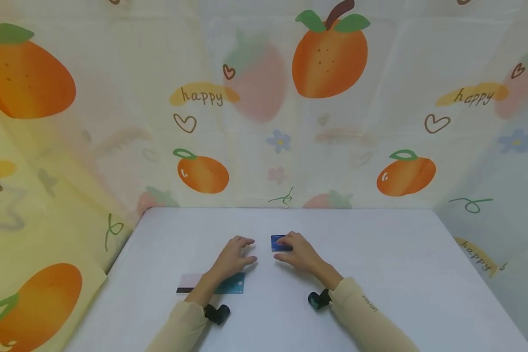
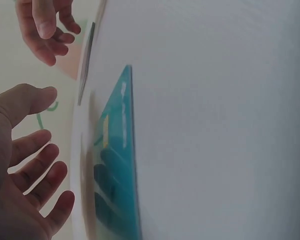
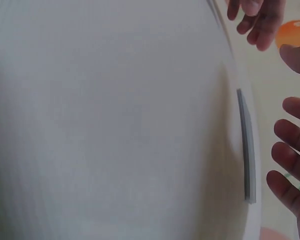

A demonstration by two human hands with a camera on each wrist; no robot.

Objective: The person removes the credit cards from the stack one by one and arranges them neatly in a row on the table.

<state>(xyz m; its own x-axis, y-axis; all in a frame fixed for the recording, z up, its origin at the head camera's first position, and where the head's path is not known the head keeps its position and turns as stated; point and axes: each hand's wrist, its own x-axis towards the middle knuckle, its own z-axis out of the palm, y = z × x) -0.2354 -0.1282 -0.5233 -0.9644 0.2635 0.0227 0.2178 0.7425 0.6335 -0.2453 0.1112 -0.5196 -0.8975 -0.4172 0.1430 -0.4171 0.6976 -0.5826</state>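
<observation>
Head view has the blue card (image 1: 275,248) on the counter (image 1: 387,249), its long axis seemingly running left to right, partly hidden beneath the nearer right hand (image 1: 302,252), whose parted fingers (image 3: 292,135) hold nothing, while the left hand (image 1: 230,260), equally loose and empty, hovers farther left.

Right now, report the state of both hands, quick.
Left hand: open, holding nothing.
Right hand: open, holding nothing, near the blue card.
</observation>
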